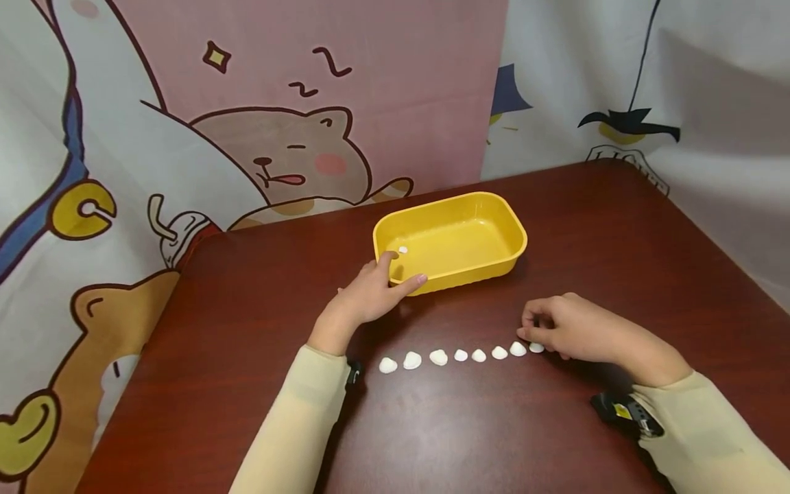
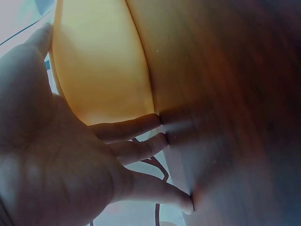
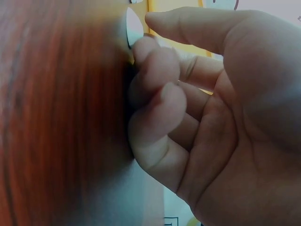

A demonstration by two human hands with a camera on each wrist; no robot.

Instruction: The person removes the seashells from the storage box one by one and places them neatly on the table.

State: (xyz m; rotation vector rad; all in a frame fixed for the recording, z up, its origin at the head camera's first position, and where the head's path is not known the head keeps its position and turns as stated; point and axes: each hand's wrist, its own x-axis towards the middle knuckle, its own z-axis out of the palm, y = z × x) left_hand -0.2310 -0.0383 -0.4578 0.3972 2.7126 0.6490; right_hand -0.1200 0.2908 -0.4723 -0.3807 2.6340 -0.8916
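Several white seashells (image 1: 438, 357) lie in a row on the dark wooden table. My right hand (image 1: 577, 328) is at the row's right end, fingers curled down to the tabletop. In the right wrist view its thumb and index fingertips are at the edge of a shell (image 3: 135, 27); how firmly they grip it is hard to see. A yellow plastic basin (image 1: 459, 278) stands behind the row. My left hand (image 1: 370, 291) rests at its near left corner, thumb along the rim, fingers fairly straight against the outer wall and tabletop. A small white piece (image 1: 402, 250) lies inside the basin.
The reddish-brown table (image 1: 259, 343) reaches back to a cartoon-printed curtain (image 1: 296, 158) and right to a pale one (image 1: 728, 137). Dark wrist devices (image 1: 626, 414) sit at the cream sleeves.
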